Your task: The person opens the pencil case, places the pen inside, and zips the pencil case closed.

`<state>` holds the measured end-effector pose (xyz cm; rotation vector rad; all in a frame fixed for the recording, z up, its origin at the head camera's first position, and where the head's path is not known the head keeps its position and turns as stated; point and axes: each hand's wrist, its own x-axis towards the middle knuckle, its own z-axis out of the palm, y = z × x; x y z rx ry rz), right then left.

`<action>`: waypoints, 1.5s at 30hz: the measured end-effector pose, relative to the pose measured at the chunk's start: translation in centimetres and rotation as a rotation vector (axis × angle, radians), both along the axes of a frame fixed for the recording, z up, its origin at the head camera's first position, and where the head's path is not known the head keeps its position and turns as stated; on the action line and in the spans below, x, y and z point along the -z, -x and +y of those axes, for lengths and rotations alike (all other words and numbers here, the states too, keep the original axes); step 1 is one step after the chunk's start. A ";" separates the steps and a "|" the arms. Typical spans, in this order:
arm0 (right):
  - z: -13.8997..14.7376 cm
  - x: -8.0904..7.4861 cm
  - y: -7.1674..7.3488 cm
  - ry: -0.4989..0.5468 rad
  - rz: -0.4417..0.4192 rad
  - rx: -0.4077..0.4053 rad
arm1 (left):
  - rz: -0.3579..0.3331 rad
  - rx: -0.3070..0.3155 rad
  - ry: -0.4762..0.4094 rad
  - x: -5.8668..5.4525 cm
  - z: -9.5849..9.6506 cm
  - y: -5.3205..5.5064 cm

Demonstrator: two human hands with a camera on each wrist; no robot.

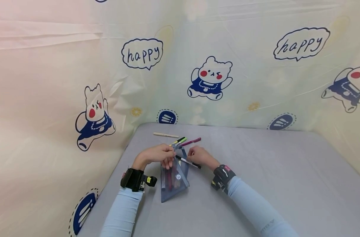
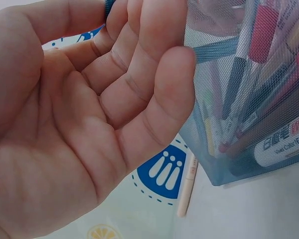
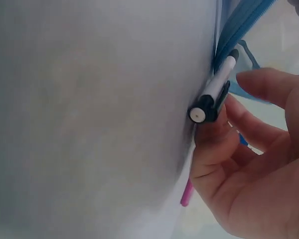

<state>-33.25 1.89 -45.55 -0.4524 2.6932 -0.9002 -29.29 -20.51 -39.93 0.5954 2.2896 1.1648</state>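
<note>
A blue mesh pencil pouch with several pens and markers inside stands tilted on the table. At its upper end, my left hand pinches the zippered edge between thumb and fingers. The mesh side with the markers shows beside that palm in the left wrist view. My right hand is at the right of the pouch opening, holding a black-and-white pen with its fingers. The pen's far end points to the zipper, and its black cap end faces the right wrist camera.
Beyond the pouch lie a magenta pen, a yellow-green marker and a beige pen. The grey tabletop extends to the right. Behind it hangs a printed cloth.
</note>
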 end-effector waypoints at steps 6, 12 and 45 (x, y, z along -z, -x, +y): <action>-0.7 0.3 -0.3 -0.042 -0.023 -0.036 | 0.000 -0.005 0.001 0.1 0.0 -0.1; -1.3 0.2 -0.7 -0.097 -0.047 -0.110 | -0.003 -0.002 -0.002 0.1 -0.1 -0.1; -1.3 -2.6 -1.5 0.305 -0.232 -0.128 | 0.012 -0.003 -0.007 0.0 -0.1 0.0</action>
